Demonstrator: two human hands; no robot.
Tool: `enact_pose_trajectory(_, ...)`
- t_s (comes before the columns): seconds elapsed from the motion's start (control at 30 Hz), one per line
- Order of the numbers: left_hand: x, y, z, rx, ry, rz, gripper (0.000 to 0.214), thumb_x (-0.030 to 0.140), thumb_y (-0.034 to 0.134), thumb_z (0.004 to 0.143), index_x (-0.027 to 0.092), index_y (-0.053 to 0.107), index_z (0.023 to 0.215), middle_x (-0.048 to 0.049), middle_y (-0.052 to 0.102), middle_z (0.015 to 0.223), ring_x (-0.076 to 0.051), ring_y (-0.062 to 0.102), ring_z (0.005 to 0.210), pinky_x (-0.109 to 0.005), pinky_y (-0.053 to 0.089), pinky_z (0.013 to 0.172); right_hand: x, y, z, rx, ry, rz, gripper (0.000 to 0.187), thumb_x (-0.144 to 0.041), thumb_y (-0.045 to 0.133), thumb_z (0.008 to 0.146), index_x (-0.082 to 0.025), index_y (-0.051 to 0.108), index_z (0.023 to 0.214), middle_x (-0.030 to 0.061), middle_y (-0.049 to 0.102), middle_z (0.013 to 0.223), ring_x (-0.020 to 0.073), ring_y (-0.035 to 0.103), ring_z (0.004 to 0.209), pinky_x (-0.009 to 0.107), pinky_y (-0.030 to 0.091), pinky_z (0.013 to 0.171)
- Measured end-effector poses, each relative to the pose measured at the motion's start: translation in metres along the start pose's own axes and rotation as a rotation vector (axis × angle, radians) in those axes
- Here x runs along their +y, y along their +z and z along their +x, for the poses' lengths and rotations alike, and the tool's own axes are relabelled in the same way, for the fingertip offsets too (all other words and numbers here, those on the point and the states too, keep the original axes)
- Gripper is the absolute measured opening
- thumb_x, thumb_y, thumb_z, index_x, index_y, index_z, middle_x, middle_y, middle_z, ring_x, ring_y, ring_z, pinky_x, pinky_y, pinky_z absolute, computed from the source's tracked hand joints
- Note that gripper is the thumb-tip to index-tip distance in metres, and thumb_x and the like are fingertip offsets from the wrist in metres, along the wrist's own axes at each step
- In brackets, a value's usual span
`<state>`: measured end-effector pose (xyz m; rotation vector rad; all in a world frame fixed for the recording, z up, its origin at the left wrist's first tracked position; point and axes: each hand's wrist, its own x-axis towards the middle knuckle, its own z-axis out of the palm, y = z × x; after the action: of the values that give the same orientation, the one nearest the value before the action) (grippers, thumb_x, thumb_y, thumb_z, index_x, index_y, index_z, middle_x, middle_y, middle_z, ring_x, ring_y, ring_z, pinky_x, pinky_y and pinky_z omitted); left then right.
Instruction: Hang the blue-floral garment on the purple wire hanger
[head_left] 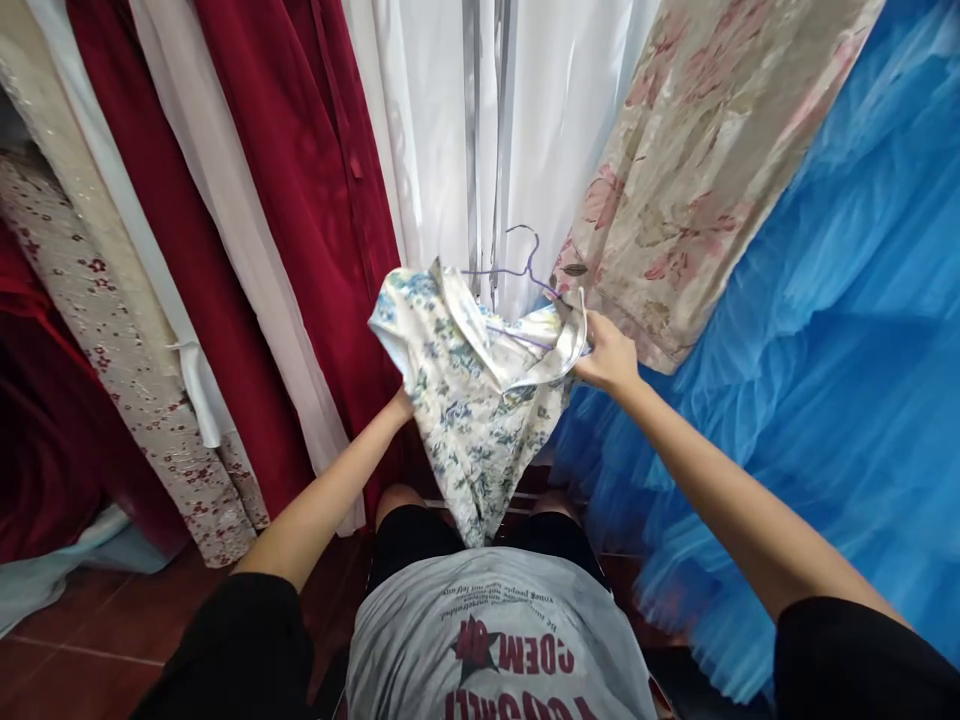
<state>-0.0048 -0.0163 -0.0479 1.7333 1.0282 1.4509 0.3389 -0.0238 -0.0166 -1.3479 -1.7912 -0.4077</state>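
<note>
Looking down through the head view, you hold a floral top [480, 440] in front of you, just above your knees, between the hanging clothes and your lap. Your right hand [611, 355] is clamped on its shoulder edge beside the collar, with most of the fingers behind the cloth. Your left hand [403, 405] is at the opposite side edge, nearly all of it covered by the fabric, so I cannot tell whether it is closed on the cloth or merely supporting it from behind.

As for how far along things are, a purple hanger [529, 265] is already partly inside the neck opening: its hook stands free above the collar, and part of its bar shows within the neck. The top seems not to be seated evenly on it, as the collar gapes and the shoulders look uneven. The hook is not on any rail that shows. A single moment cannot settle whether the hanger is going in or coming out.

Around you hang red cloth [262, 150], a white garment [570, 120], a pink-flowered dress [675, 190] and a blue tulle dress [840, 430]. Their upper ends are cut off by the frame. The hanger's ends are hidden inside the top, whose lower part narrows into folds, making its full shape hard to make out.
</note>
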Motion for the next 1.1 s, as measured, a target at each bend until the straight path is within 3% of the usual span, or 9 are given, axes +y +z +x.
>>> enact_pose_trajectory(0.13, -0.036, 0.000, -0.033, 0.053, -0.005, -0.108, 0.080, 0.072, 0.015, 0.098, 0.018, 0.058, 0.138, -0.0121, 0.060, 0.143, -0.029, 0.051, 0.139, -0.045, 0.040, 0.117, -0.013, -0.009, 0.026, -0.035, 0.005, -0.054, 0.065, -0.055, 0.065, 0.080, -0.019, 0.060, 0.134, 0.0151, 0.071, 0.119, 0.0392, 0.065, 0.107, 0.042, 0.050, 0.083)
enact_pose_trajectory(0.3, -0.068, 0.029, -0.082, -0.023, -0.044, -0.020, 0.074, 0.058, 0.072, 0.080, 0.019, 0.057, 0.140, -0.0115, 0.058, 0.147, -0.033, 0.048, 0.142, -0.046, 0.035, 0.122, -0.018, -0.020, 0.033, -0.126, -0.192, -0.002, 0.082, -0.055, 0.074, 0.071, -0.015, 0.056, 0.141, 0.0175, 0.067, 0.125, 0.0404, 0.063, 0.111, 0.042, 0.049, 0.090)
enact_pose_trajectory(0.43, -0.088, 0.061, -0.117, -0.001, -0.098, -0.036, 0.068, 0.051, 0.072, 0.082, 0.023, 0.055, 0.142, -0.0102, 0.058, 0.147, -0.030, 0.046, 0.144, -0.048, 0.031, 0.125, -0.008, -0.025, 0.012, -0.150, -0.366, 0.120, 0.090, -0.052, 0.070, 0.072, -0.015, 0.045, 0.150, 0.0191, 0.056, 0.141, 0.0417, 0.053, 0.127, 0.051, 0.043, 0.104)
enact_pose_trajectory(0.57, -0.094, 0.083, -0.136, 0.130, -0.132, -0.091, 0.071, 0.052, 0.070, 0.084, 0.027, 0.049, 0.147, -0.0093, 0.053, 0.152, -0.028, 0.046, 0.145, -0.047, 0.033, 0.124, -0.036, -0.004, -0.034, 0.051, -0.145, 0.264, 0.053, -0.046, 0.053, 0.089, -0.020, 0.055, 0.136, 0.0167, 0.062, 0.130, 0.0365, 0.056, 0.123, 0.050, 0.042, 0.103)
enact_pose_trajectory(0.63, -0.091, 0.086, -0.140, 0.164, -0.131, -0.092, 0.070, 0.052, 0.070, 0.084, 0.027, 0.050, 0.146, -0.0090, 0.052, 0.153, -0.028, 0.046, 0.144, -0.046, 0.034, 0.124, -0.061, 0.016, -0.060, -0.130, -0.026, 0.371, 0.040, -0.044, 0.045, 0.097, -0.022, 0.056, 0.128, 0.0105, 0.071, 0.098, 0.0293, 0.067, 0.092, 0.041, 0.049, 0.083)
enact_pose_trajectory(0.77, -0.089, 0.073, -0.140, 0.154, -0.122, -0.109, 0.067, 0.048, 0.070, 0.085, 0.026, 0.052, 0.145, -0.0079, 0.054, 0.151, -0.028, 0.047, 0.143, -0.045, 0.037, 0.122, -0.094, 0.049, -0.091, -0.659, -0.133, 0.292, 0.042, -0.047, 0.059, 0.093, -0.026, 0.052, 0.129, 0.0008, 0.073, 0.077, 0.0247, 0.067, 0.072, 0.031, 0.040, 0.062)
enact_pose_trajectory(0.93, -0.094, 0.047, -0.141, 0.356, -0.176, -0.027, 0.056, 0.044, 0.075, 0.081, 0.017, 0.061, 0.127, -0.0153, 0.066, 0.133, -0.032, 0.062, 0.126, -0.047, 0.048, 0.109, -0.095, 0.051, -0.090, -0.701, -0.198, 0.170, 0.018, -0.037, 0.056, 0.098, -0.022, 0.062, 0.104, 0.0043, 0.074, 0.078, 0.0240, 0.068, 0.077, 0.029, 0.034, 0.062)
enact_pose_trajectory(1.03, -0.090, 0.045, -0.149, 0.725, 0.004, 0.244, 0.065, 0.038, 0.076, 0.080, 0.016, 0.050, 0.135, -0.0189, 0.056, 0.139, -0.033, 0.054, 0.130, -0.048, 0.044, 0.109, -0.094, 0.041, -0.089, -0.722, -0.261, 0.171, 0.017, -0.033, 0.054, 0.099, -0.021, 0.062, 0.108, 0.0049, 0.075, 0.080, 0.0234, 0.068, 0.079, 0.028, 0.034, 0.064)
enact_pose_trajectory(1.1, -0.083, 0.053, -0.152, 0.713, 0.152, 0.373, 0.059, 0.035, 0.075, 0.082, 0.019, 0.050, 0.133, -0.0170, 0.055, 0.136, -0.030, 0.052, 0.129, -0.046, 0.043, 0.109, -0.097, 0.037, -0.090, -0.741, -0.298, 0.169, 0.018, -0.031, 0.052, 0.100, -0.019, 0.062, 0.110, 0.0064, 0.075, 0.083, 0.0232, 0.068, 0.079, 0.028, 0.034, 0.064)
